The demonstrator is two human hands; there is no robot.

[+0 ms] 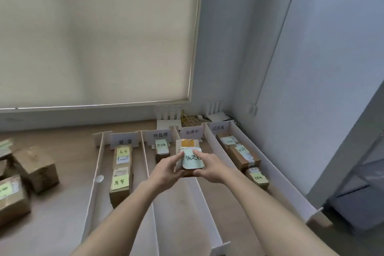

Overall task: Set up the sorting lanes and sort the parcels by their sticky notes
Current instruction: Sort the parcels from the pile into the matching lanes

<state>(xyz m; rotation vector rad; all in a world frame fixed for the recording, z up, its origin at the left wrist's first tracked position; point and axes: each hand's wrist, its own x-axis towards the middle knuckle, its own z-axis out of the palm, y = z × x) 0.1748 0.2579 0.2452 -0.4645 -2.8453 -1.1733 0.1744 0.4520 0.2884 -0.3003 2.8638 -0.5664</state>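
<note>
Both bare forearms extend forward from bottom of frame, converging toward centre. Left hand [168, 167] and right hand [207, 167] meet close together, nearly touching, at about the same height. Fingers of both curl inward in a 2-sided grip; left thumb [180, 155] lies on top, pointing right. Wrists straight.
</note>
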